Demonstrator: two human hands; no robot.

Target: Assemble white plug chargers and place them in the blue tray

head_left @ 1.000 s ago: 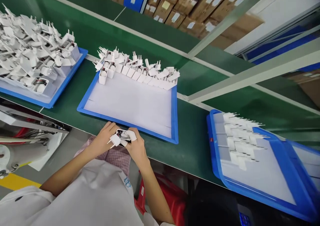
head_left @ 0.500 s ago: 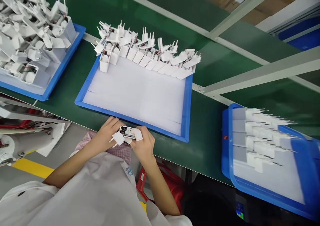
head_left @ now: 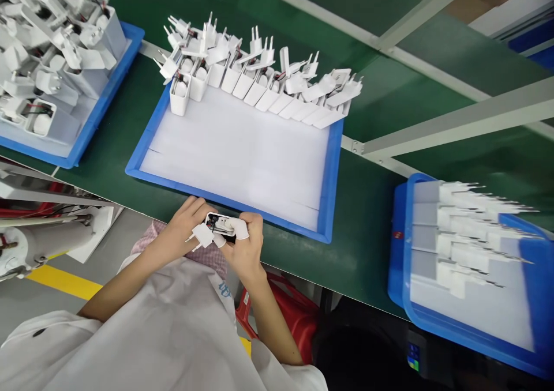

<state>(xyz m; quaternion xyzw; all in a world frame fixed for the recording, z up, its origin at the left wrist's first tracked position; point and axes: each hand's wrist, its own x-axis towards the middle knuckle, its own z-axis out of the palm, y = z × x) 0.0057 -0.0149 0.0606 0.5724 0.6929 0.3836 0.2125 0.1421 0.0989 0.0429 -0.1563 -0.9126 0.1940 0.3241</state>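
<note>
A green conveyor belt [head_left: 381,97] runs across the view, crossed by grey metal rails [head_left: 454,120]. Three blue trays sit on it. The middle tray [head_left: 329,183] has a white liner, mostly bare, with a row of white charger shells [head_left: 259,85] leaning along its far edge, plug pins up. The left tray [head_left: 108,108] is piled with loose charger parts [head_left: 47,51]. The right tray [head_left: 398,247] holds neat rows of closed chargers [head_left: 467,229] lying on their sides.

At the belt's near edge, just in front of the middle tray, the person's white smock [head_left: 164,333] carries a small blue mark near the chest, too small to read. No other writing is legible.

The left hand [head_left: 184,232] and right hand [head_left: 246,247] meet around one open charger [head_left: 216,225], both closed on it; its dark inside faces up, and a white plug piece [head_left: 201,235] sits at the left fingers. White finger cots cover the right fingertips [head_left: 237,228].
</note>
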